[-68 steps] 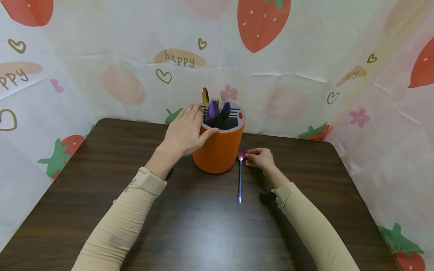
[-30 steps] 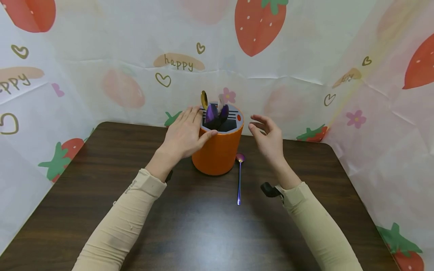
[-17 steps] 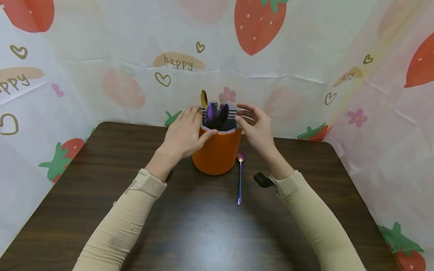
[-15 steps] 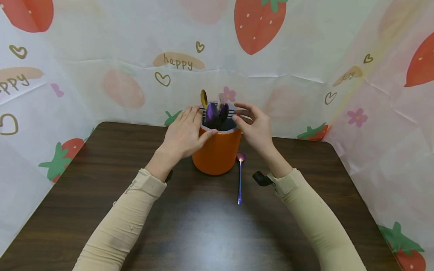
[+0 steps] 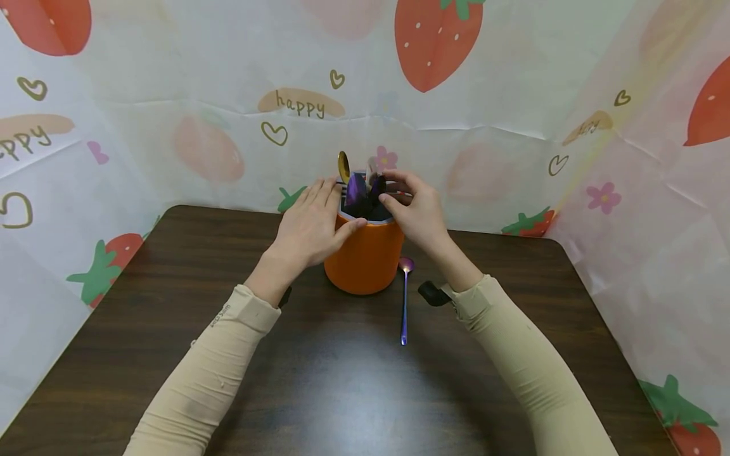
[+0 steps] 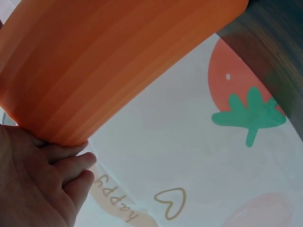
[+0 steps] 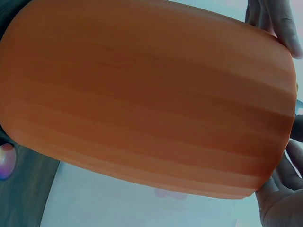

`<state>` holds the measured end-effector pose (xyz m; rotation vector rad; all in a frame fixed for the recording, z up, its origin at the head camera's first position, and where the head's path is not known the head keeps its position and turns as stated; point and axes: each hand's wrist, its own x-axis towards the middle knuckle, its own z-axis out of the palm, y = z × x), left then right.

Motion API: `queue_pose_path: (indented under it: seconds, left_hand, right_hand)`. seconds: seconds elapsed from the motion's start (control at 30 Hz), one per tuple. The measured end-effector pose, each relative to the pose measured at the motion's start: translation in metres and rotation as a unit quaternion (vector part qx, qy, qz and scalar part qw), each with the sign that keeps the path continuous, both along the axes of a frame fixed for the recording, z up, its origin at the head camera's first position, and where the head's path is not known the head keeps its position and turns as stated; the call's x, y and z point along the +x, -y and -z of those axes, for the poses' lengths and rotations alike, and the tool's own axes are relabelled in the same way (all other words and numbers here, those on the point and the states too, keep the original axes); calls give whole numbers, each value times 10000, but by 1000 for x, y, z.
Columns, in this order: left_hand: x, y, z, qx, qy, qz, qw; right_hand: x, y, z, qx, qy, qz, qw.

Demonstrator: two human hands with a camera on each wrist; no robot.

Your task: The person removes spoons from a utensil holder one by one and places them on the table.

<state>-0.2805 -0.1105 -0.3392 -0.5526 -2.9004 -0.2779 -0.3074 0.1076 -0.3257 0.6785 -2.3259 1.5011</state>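
Note:
An orange cylindrical utensil holder (image 5: 364, 259) stands near the table's back edge with several utensils upright in it. Among them are a gold spoon (image 5: 343, 166), a purple utensil head (image 5: 356, 190) and a darker purple spoon (image 5: 377, 188). My left hand (image 5: 310, 221) rests on the holder's left rim, fingers extended over the top and thumb along the front. My right hand (image 5: 421, 212) is over the right rim, thumb and fingertips right at the darker purple spoon's edge, a gap between them. In the right wrist view the holder's wall hides most of both hands.
An iridescent purple-blue spoon (image 5: 405, 304) lies on the dark wooden table (image 5: 319, 373), just right of the holder. Close behind the table hangs a white backdrop (image 5: 490, 82) with printed strawberries; its side panels flank the table.
My right hand has left the spoon lying on the table, risen, then moved left over the holder's rim to the darker purple spoon. The left hand stays on the rim.

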Motion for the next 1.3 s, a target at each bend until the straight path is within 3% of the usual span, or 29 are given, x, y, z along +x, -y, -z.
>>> queue_pose_path:
  seconds: [0.77, 1.3]
  left_hand:
    - [1, -1, 0, 33, -16, -3, 10000]
    - [1, -1, 0, 29, 58, -22, 10000]
  right_hand:
    - [10, -3, 0, -36, -94, 191, 9998]
    - [24, -4, -13, -744, 59, -359, 9966]
